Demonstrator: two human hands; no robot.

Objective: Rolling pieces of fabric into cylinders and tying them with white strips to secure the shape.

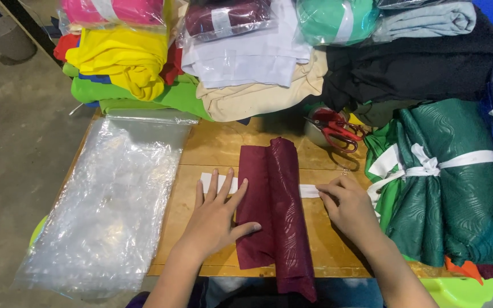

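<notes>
A maroon folded cloth [275, 211] lies lengthwise on the wooden table [212, 145], across a white strip [215, 182] that sticks out on both sides of it. My left hand [215, 219] lies flat, fingers spread, on the strip's left end and the cloth's left edge. My right hand [346, 205] rests to the right of the cloth, its fingertips pinching the right end of the white strip [309, 191].
A stack of clear plastic bags [109, 199] covers the table's left side. Red-handled scissors [338, 131] lie behind the cloth. Green cloth bundles tied with white strips [446, 182] sit at right. Piles of coloured folded fabric [258, 57] fill the back.
</notes>
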